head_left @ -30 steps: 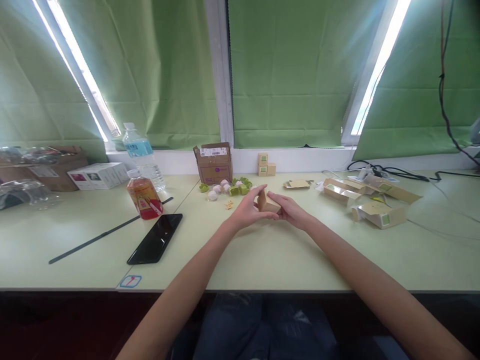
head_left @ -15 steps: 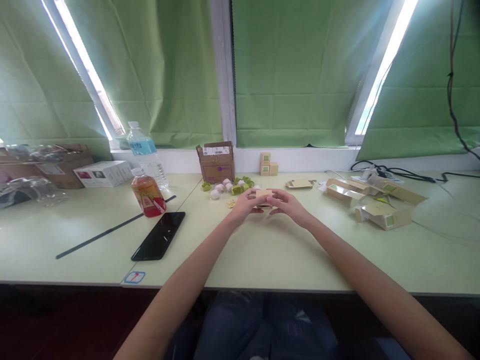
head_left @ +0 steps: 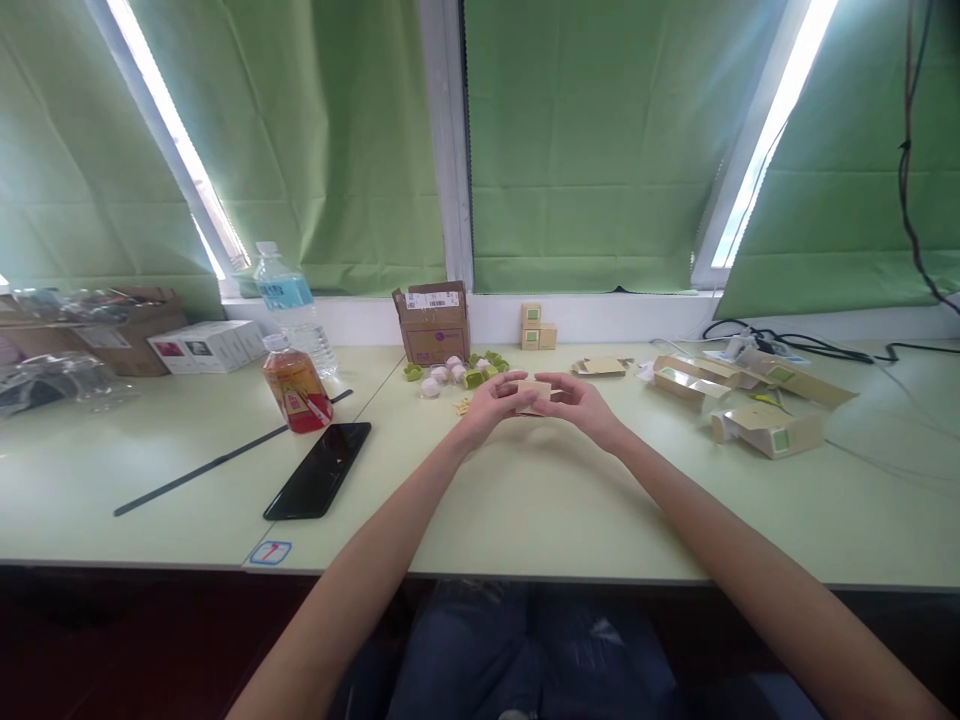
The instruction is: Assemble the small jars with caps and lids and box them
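A small tan cardboard box (head_left: 534, 392) is held between both my hands just above the pale green table (head_left: 525, 500). My left hand (head_left: 491, 405) grips its left end with curled fingers. My right hand (head_left: 581, 405) pinches its right end. Behind the hands lie several small green and white round pieces (head_left: 461, 373). Several flat and half-folded tan boxes (head_left: 750, 400) lie to the right.
A brown carton (head_left: 433, 325) and three stacked small boxes (head_left: 534, 327) stand by the window sill. A red drink bottle (head_left: 294, 385), water bottle (head_left: 292, 305), black phone (head_left: 319, 484) and thin black strip (head_left: 217, 463) lie left. Cables (head_left: 795, 345) run at far right.
The small box has been turned from a tilted, open-flapped pose to a level one between both hands. The hands have shifted slightly away from me.
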`<state>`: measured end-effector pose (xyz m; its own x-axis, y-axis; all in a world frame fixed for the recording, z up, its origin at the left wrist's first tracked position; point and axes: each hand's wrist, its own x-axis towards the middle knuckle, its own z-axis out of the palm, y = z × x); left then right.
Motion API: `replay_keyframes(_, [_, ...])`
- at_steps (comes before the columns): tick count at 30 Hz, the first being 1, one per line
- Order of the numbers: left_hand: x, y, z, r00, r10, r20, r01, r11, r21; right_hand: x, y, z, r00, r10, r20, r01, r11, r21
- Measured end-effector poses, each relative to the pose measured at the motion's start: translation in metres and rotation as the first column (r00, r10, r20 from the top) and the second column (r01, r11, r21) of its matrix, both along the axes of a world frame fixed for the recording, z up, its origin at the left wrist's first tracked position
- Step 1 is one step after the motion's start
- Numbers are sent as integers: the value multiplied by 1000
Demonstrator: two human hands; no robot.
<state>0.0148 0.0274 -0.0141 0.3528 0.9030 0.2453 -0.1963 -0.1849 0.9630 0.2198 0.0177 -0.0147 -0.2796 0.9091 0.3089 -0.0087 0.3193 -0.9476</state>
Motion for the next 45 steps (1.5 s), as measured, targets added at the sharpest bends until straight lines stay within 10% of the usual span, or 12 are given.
replay_keyframes(29, [2,-4,4,1000,1,16,-1,1000,-18,-2,-2,-1,999,39,-7,-39,999,8])
replay_keyframes(45, [9,-12,3,995,5,-102,-13,996,-86,-4,-10,-2,936,-224,271,66,869,491])
